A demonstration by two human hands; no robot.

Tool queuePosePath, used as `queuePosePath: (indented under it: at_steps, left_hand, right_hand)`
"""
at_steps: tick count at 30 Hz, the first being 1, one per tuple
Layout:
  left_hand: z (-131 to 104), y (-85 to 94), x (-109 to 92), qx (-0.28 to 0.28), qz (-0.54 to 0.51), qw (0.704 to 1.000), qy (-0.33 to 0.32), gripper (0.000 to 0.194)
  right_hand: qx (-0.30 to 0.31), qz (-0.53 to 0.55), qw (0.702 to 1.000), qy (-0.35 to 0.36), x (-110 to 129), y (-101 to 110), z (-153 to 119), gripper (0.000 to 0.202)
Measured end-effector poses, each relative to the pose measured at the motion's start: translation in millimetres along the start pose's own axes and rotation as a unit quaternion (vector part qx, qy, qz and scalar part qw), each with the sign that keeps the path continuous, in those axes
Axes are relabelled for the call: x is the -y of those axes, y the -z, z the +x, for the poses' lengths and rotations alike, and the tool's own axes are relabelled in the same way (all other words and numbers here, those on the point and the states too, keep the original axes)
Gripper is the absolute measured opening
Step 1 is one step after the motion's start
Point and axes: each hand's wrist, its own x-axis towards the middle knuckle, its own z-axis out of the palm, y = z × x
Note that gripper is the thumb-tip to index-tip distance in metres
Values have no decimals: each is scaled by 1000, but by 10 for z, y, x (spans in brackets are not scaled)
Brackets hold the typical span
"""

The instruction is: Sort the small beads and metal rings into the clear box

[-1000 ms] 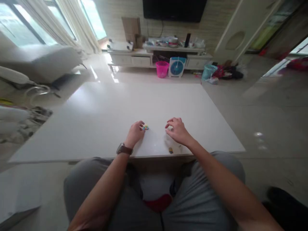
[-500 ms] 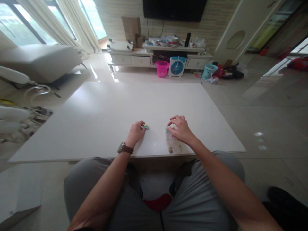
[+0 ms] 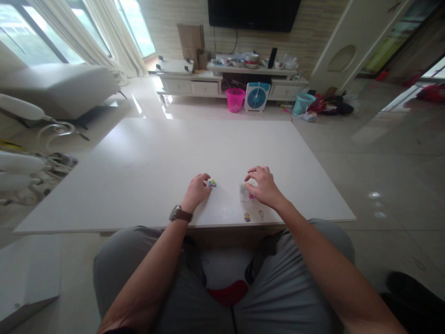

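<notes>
My left hand, with a brown-strapped watch at its wrist, rests on the white table. Its fingers curve apart beside a small cluster of colourful pieces, too small to name exactly. On the right, my right hand hovers with thumb and fingers apart over a small clear box. Something pink shows at the box, partly under the hand. Near the front edge lie a yellow and blue cartoon-figure sticker and a pale sticker-like piece.
The table's front edge runs just above my knees. Beyond the far edge stand a pink basket, a blue and white fan and a light blue basket before a low TV cabinet. White chairs are at the left.
The colourful cluster now shows slightly apart from my left fingertips. My right hand has shifted slightly right, uncovering more of the clear box and the pink thing.
</notes>
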Motion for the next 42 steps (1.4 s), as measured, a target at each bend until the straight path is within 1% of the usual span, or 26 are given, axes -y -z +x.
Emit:
queuePosePath:
  at_steps: [2,4,9,11,13,20,25,28,31,34,36,39,42]
  left_hand:
    - [-19,64,-6,10,5,1000,-2,36]
    - [-45,139,-35,17,13,1000,-6,40]
    - [-113,283,-162,22,18,999,-26,34]
    - [-133,300,-197,26,16,999,-35,31]
    - [-146,298,-213,28,19,999,-40,30]
    - [-155,253,-251,31,26,998,-48,27]
    - [-165,260,-285,27,22,998,-52,24]
    - [-167,273,-302,24,20,998,-50,28]
    - [-158,289,-332,-6,26,999,-46,28]
    - [-142,301,-356,-52,22,998,-41,22]
    - [-132,302,-358,-73,11,997,-37,19]
    - [-125,297,-352,-84,-2,996,-36,16]
    - [-127,294,-358,-81,-3,996,-31,13]
  right_hand:
    - [5,-15,1000,-5,-44,33,8,9]
    - [24,-40,999,-9,-109,66,16,9]
    - [125,-93,988,-9,-261,88,13,11]
    - [158,-101,982,-9,-283,64,3,11]
    - [175,-107,979,-8,-283,29,-6,11]
    - [167,-113,979,2,-216,-49,1,8]
    - [136,-115,984,31,-164,-30,17,11]
    - [144,-118,982,29,-165,-55,10,13]
    - [155,-130,979,30,-178,-109,-3,14]
    - [147,-146,977,40,-179,-150,-12,15]
    - [141,-152,977,47,-170,-156,-16,15]
    - [141,-156,976,55,-148,-139,-23,16]
    - [146,-159,974,61,-128,-118,-30,16]
